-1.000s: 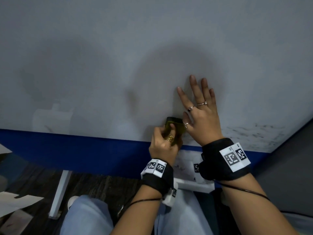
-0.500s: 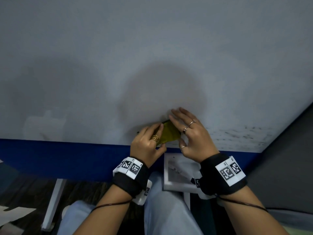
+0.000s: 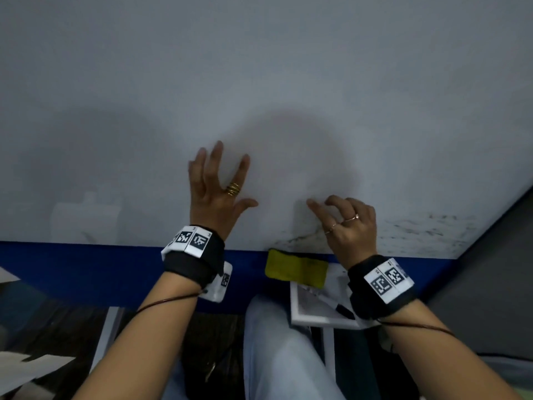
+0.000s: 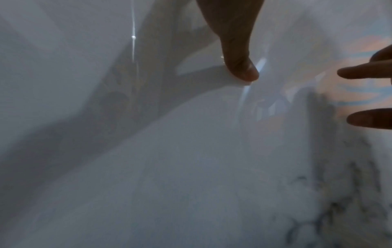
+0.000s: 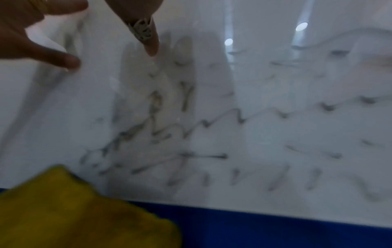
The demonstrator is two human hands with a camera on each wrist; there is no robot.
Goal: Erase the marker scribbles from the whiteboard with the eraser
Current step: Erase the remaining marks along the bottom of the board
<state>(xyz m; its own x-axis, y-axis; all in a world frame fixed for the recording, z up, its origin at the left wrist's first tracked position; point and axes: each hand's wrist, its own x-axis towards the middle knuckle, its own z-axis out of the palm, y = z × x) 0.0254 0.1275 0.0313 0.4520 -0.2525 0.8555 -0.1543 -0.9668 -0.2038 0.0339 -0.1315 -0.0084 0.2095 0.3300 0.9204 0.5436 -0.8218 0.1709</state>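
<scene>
A large white glossy whiteboard [image 3: 259, 82] with a blue lower edge is seen, faint grey marker scribbles [image 3: 418, 229] at five o'clock. The left hand [image 3: 215, 192] is spread flat, empty. The right hand [image 3: 350, 223] is loosely curled, empty. The yellow rectangular cloth eraser [image 3: 295, 268] is left unheld below the edge, at six o'clock.

Both wrists wear black straps [image 3: 193, 262] carrying white blocks with black square-code markers [image 3: 388, 280] (thin dark cables trail back); rings on several fingers, pale blue trousers [image 3: 277, 350] at six o'clock.

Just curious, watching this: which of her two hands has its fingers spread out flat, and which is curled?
The left hand, with the gold ring, has its fingers spread over the whiteboard. The right hand is loosely curled, holding nothing.
</scene>
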